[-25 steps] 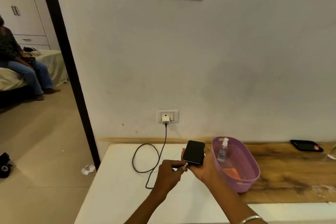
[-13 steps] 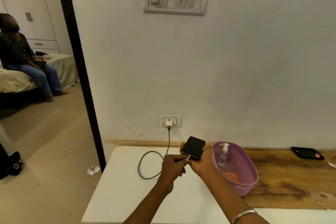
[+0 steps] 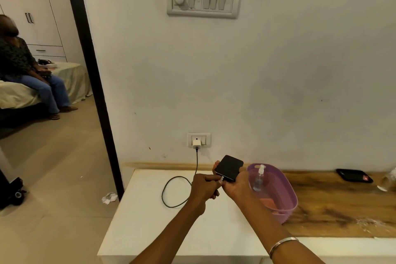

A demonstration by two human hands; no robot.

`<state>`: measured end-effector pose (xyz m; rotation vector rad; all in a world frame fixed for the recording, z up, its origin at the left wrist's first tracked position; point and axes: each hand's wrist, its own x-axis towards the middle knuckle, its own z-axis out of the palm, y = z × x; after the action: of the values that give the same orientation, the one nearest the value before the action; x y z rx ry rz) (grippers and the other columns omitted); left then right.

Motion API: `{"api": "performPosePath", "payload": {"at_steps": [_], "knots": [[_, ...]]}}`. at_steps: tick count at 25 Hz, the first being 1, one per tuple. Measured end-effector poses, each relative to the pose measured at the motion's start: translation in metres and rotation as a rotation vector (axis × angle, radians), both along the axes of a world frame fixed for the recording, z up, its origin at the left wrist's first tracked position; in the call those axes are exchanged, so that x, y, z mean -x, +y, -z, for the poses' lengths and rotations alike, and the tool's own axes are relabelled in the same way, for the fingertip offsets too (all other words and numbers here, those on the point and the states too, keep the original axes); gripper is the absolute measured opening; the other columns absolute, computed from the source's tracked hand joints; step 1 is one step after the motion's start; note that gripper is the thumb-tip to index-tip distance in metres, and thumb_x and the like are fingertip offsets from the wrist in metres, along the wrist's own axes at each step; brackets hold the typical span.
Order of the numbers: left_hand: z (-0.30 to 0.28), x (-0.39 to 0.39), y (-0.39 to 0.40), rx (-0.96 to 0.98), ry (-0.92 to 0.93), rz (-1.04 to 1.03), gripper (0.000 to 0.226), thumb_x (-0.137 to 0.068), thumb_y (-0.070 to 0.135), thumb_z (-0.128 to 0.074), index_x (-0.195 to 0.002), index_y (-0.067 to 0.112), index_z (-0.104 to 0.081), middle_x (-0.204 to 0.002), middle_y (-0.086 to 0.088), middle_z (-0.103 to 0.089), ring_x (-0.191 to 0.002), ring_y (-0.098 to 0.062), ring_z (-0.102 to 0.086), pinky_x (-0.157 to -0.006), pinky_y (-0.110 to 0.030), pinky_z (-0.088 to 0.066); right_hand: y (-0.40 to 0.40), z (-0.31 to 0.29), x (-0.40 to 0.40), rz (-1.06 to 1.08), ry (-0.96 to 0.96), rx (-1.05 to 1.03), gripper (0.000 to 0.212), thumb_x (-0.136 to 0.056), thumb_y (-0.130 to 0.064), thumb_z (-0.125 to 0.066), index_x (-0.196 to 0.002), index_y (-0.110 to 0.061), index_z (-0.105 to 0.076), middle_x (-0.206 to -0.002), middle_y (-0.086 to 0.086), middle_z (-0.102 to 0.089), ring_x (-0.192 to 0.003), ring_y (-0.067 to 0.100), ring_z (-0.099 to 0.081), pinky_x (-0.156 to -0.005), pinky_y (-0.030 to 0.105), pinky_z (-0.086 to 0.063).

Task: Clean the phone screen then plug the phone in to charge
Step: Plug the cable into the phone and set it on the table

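The main risk is the plug (image 3: 222,178) missing or jamming at the phone's port: it looks small, the port is hidden behind the fingers, and a skewed push could scrape the phone's edge or bend the tip. Whether the plug is already seated cannot be told. A tug on the cable (image 3: 174,191), which loops on the white surface (image 3: 150,221) and runs up to the charger (image 3: 196,144) in the wall socket at 12 o'clock, might also drag the charger loose. The phone (image 3: 229,167) is held in the air, tilted, so a slip would drop it onto the surface or against the basket (image 3: 278,199) just beside it at 3 o'clock.

The left hand (image 3: 203,188) is closed, fingers pinched together on the plug at the phone's near edge. The right hand (image 3: 234,186) cups the phone from below, fingers wrapped around its sides. The two hands touch at the phone's near end.
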<state>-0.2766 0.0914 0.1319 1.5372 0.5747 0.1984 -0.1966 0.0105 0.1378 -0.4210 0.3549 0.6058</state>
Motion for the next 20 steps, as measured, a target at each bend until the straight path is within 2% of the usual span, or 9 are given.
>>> {"api": "performPosePath", "payload": {"at_steps": [3,6,10,13,16,20], "knots": [[-0.001,-0.002,0.001,-0.012,0.015,0.007,0.020,-0.088,0.011,-0.075,-0.108,0.009,-0.075,-0.076,-0.013,-0.071,-0.054,-0.014,-0.060,-0.058,-0.023,-0.053,0.001,0.001,0.000,0.016,0.036,-0.009,0.043,-0.094,-0.044,-0.045,-0.117,-0.008,-0.048,-0.107,0.020,-0.056,-0.097,0.031,-0.057,-0.095,0.043,-0.048],[0.001,-0.002,0.003,0.004,0.022,0.000,0.018,-0.086,0.009,-0.075,-0.104,0.007,-0.076,-0.074,-0.012,-0.070,-0.052,-0.014,-0.060,-0.055,-0.022,-0.052,0.003,0.006,-0.004,0.002,0.012,0.004,0.041,-0.094,-0.044,-0.046,-0.114,-0.008,-0.049,-0.104,0.020,-0.057,-0.090,0.032,-0.059,-0.084,0.044,-0.052],[0.006,-0.005,0.004,0.036,0.046,-0.045,0.016,-0.083,0.007,-0.077,-0.099,0.003,-0.076,-0.077,-0.015,-0.071,-0.053,-0.016,-0.060,-0.054,-0.025,-0.051,0.007,0.017,-0.008,0.003,-0.007,0.001,0.042,-0.090,-0.043,-0.050,-0.113,-0.008,-0.050,-0.099,0.021,-0.060,-0.084,0.033,-0.062,-0.090,0.044,-0.051],[0.004,-0.009,0.006,0.100,0.086,-0.099,0.020,-0.081,0.008,-0.078,-0.099,0.002,-0.072,-0.081,-0.015,-0.073,-0.057,-0.020,-0.067,-0.057,-0.026,-0.056,0.014,0.024,-0.012,0.020,-0.017,0.003,0.045,-0.087,-0.045,-0.053,-0.112,-0.007,-0.051,-0.093,0.022,-0.066,-0.076,0.036,-0.067,-0.084,0.047,-0.054],[-0.001,-0.015,0.011,0.183,0.118,-0.133,0.023,-0.079,0.000,-0.078,-0.100,0.000,-0.069,-0.084,-0.016,-0.074,-0.056,-0.020,-0.071,-0.055,-0.025,-0.059,0.018,0.031,-0.015,0.010,-0.055,0.033,0.051,-0.088,-0.051,-0.051,-0.113,-0.006,-0.052,-0.082,0.022,-0.072,-0.072,0.035,-0.070,-0.077,0.047,-0.057],[-0.008,-0.020,0.013,0.253,0.139,-0.130,0.032,-0.083,-0.006,-0.071,-0.113,-0.006,-0.063,-0.082,-0.016,-0.075,-0.054,-0.018,-0.072,-0.047,-0.025,-0.056,0.023,0.030,-0.020,-0.070,-0.114,0.061,0.063,-0.089,-0.056,-0.046,-0.126,-0.004,-0.049,-0.100,0.022,-0.067,-0.084,0.035,-0.066,-0.080,0.045,-0.054]]}}
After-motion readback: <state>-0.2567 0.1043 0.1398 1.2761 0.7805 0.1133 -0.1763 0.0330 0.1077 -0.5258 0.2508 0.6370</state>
